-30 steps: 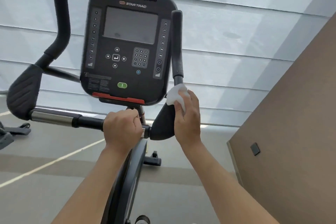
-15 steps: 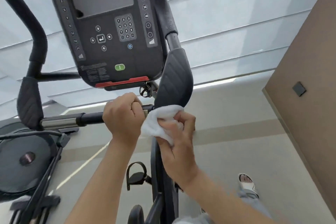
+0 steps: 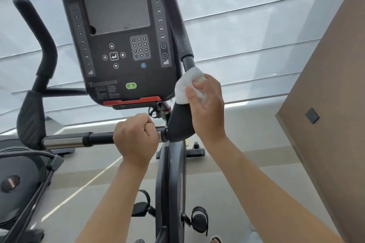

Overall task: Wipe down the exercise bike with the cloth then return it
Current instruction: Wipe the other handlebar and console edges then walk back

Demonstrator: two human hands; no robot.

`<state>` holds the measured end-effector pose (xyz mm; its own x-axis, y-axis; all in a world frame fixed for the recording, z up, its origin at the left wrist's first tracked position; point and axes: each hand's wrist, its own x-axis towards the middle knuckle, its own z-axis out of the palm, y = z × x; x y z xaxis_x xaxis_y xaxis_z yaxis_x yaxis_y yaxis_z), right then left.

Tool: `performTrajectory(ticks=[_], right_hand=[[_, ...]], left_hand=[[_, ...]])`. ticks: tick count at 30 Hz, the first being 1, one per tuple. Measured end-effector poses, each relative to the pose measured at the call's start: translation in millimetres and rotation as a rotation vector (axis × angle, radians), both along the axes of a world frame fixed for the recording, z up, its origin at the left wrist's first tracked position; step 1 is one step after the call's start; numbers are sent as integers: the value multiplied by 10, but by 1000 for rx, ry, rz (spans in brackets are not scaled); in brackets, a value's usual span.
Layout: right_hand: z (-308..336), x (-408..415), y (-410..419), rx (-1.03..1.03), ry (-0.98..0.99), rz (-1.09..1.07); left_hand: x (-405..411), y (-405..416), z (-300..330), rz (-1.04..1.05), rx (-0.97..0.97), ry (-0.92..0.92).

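White cloth point(image 3: 188, 87) is bunched in the right hand point(image 3: 208, 108), fingers curled round it, pressed on the exercise bike point(image 3: 171, 173) where the right upright handle point(image 3: 178, 31) meets the black elbow pad point(image 3: 179, 122). Left hand point(image 3: 136, 138) clenched round the horizontal bar point(image 3: 79, 140) just below the console point(image 3: 120, 39). Pedals point(image 3: 199, 219) low in view. Brown wall point(image 3: 331, 104) to the right.

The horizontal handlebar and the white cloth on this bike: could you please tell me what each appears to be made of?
The horizontal handlebar looks like polished metal at its bare section, shiny with bright reflections; the section that the left hand grips is matte black, likely rubber or foam. The white cloth, bunched in the right hand, looks like soft fabric or a disposable wipe; its crumpled folds do not settle which.
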<state>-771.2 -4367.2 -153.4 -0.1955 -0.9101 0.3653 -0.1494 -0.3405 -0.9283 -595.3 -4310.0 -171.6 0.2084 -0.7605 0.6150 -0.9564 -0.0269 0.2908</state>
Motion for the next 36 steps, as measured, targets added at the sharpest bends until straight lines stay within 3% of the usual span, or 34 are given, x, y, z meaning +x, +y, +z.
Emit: performTrajectory(ticks=[9, 15, 22, 24, 29, 33, 36], right_hand=[[-169, -10, 564, 59, -45, -56], [-313, -122, 966, 126, 28, 29], [1, -462, 1113, -32, 161, 67], [251, -482, 840, -135, 305, 83], [483, -152, 16, -236, 996, 213], [556, 100, -379, -351, 1180, 274], [692, 300, -544, -226, 1405, 296]], left_hand=[[6, 1, -7, -6, -12, 2], [12, 16, 14, -6, 9, 5], [18, 21, 24, -42, -70, 9], [9, 19, 45, -50, -110, 5], [34, 24, 12, -43, -118, 11], [31, 1, 5, -30, -109, 0], [29, 9, 19, -29, -95, 7]])
